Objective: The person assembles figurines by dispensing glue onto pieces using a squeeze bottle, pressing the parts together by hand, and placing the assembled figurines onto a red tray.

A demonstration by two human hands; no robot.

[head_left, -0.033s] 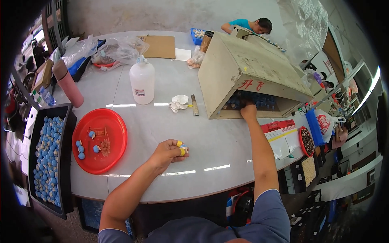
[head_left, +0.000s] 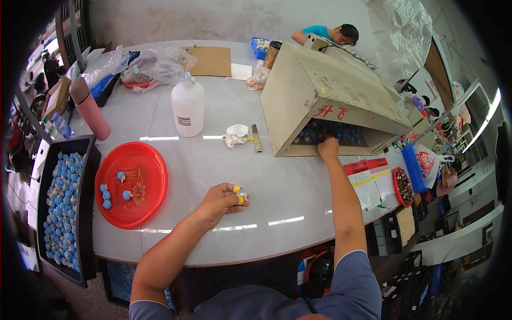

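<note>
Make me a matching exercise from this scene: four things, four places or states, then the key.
Things:
1. Left hand
2. Right hand
3. Red dish
4. White bottle

Places or states:
A. Stands upright, left of crumpled paper
B. Several blue balls lie in it
C. Pinches a small pale thing
D. In the opening of the beige box

Pairs: 1-C, 2-D, 3-B, 4-A

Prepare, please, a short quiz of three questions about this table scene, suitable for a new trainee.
1. Which hand reaches into the opening of the beige box?
2. True or false: the white bottle lies on its side.
3. Choose one: the left hand, pinching a small piece, wears finger bands that are a) green, b) yellow, c) black.

Key:
1. The right hand.
2. False; it stands upright.
3. b
</note>
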